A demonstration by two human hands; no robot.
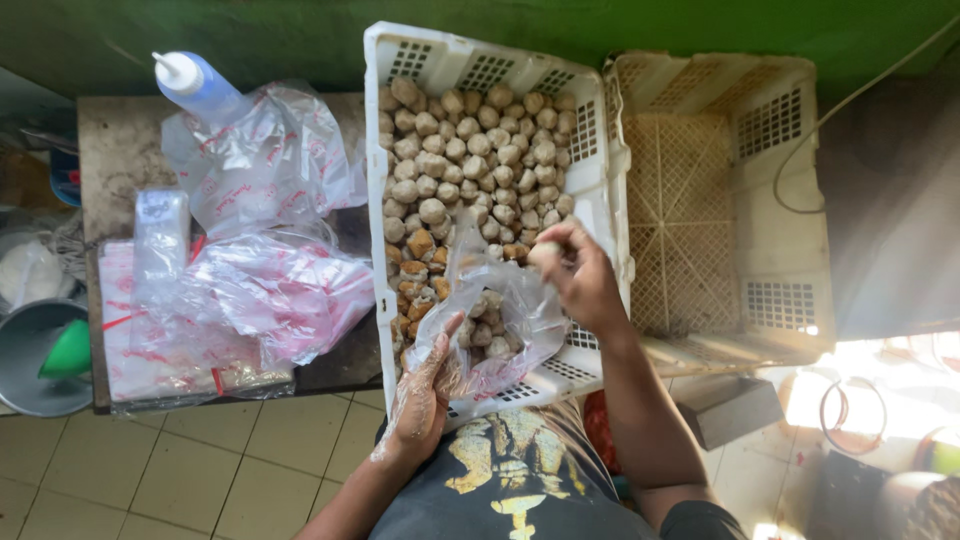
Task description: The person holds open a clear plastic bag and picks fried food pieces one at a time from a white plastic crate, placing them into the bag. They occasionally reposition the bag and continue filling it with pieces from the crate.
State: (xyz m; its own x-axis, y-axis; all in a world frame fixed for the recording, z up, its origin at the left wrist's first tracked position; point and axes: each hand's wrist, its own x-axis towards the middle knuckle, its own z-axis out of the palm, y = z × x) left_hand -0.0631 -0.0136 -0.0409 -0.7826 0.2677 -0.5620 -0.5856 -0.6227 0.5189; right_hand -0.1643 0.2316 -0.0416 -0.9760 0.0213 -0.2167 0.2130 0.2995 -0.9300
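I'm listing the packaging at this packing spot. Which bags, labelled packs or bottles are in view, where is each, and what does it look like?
Clear plastic bag: over the white crate's near end, held open by the left hand, round balls inside.
Printed bags: loose on the table left of the crate, clear with red print.
Flat bag stack: table's near edge, clear with red print.
Squeeze bottle: table's far edge, bluish with a white nozzle.

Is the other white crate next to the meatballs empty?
Empty. Only the bare lattice floor of the right crate shows, while the left crate holds meatballs.
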